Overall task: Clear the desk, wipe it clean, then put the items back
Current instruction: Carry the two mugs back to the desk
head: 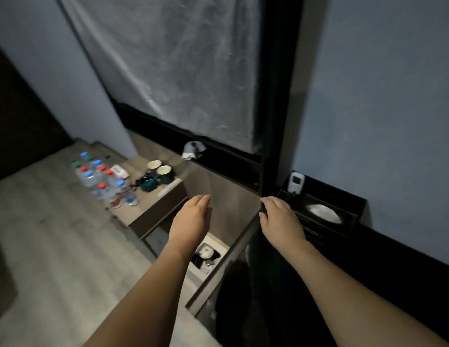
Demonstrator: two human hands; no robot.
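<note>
Dim blue-grey walls frame a tall plastic-covered panel [168,71], with pale wood flooring [55,246] below. Against the wall runs the grey desk [226,196], its lower step [153,211] carrying a cluster of water bottles [103,181], two green cups [159,169] and a dark green teapot [148,184]. A black tissue box [323,216] sits right — a crumpled cloth [193,150] lies on the ledge behind. Left hand [193,219] hovers with fingers relaxed, gripping nothing; right hand [281,219] curls over the desk's dark edge.

L hand [193,217] bare, no ring | R hand [281,219] bare | both forearms uncovered, no sleeves/watch
</note>
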